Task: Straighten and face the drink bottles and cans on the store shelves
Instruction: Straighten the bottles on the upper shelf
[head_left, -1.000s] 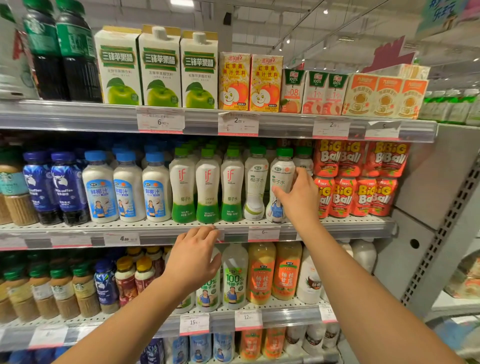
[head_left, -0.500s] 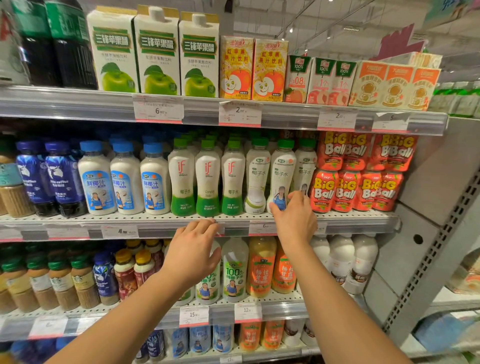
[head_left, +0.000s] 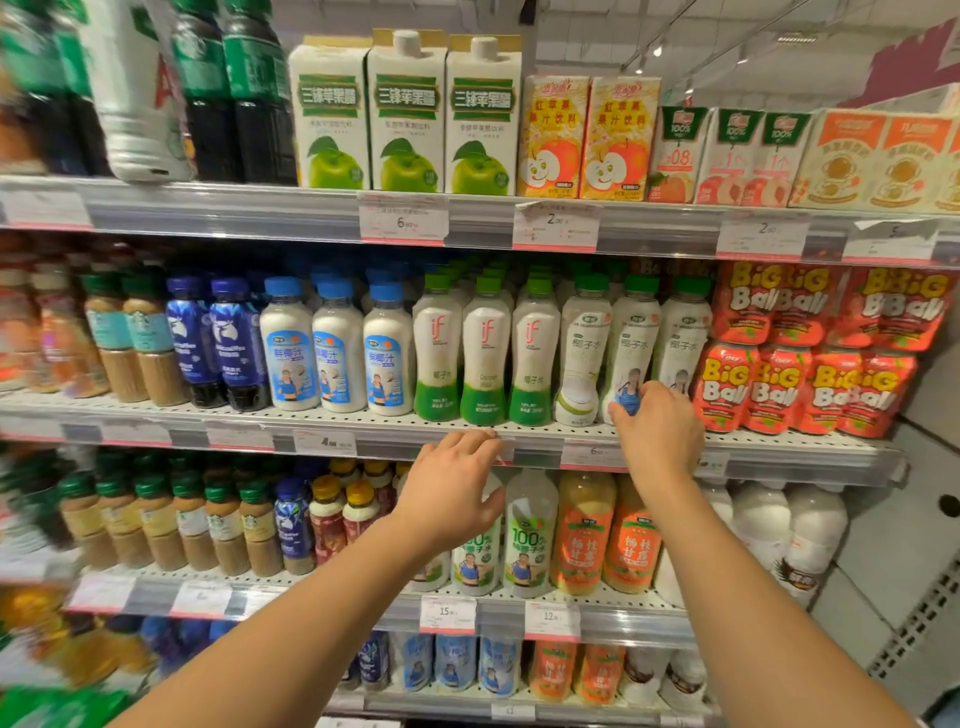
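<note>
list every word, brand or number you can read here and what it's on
"BiG Ball": red pouches, middle shelf, right
"if": green-capped white bottles, middle shelf
"100%": bottle, lower shelf
"100%": small juice cartons, top shelf
"6": price tag
"2": price tag
"15": price tag
"12": price tag
Smaller print on tags and labels is too blurred to read.

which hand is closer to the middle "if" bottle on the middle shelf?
Left. The left hand rests at the shelf edge directly below the middle "if" bottle; the right hand is further right, gripping the base of a green-capped coconut water bottle.
</note>
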